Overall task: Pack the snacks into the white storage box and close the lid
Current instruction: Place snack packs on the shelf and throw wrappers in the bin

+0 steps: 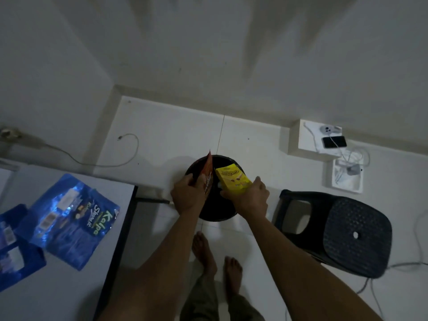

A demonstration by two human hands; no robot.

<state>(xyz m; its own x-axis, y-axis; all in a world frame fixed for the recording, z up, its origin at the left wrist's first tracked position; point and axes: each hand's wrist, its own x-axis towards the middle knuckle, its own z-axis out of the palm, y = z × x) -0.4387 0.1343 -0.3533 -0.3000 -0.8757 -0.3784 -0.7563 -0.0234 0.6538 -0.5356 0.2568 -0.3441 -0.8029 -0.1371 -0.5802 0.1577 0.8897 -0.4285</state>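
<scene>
My left hand point(186, 193) grips a red-orange snack packet point(206, 173) held upright on edge. My right hand point(251, 196) holds a yellow snack box point(232, 179) by its near end. Both snacks are over a round black container point(216, 215) standing on the floor between my arms. On the white table at the left lie a large blue snack bag point(69, 218) and a second blue bag point(14, 246) partly cut off by the frame edge. No white storage box with a lid can be made out.
A black plastic stool point(342, 232) stands right of the container. Near the wall are a white block with a phone point(333, 142) and charger cables, and a small white tray point(347, 179). A cable point(104, 163) trails on the floor at left. My bare feet point(215, 260) are below.
</scene>
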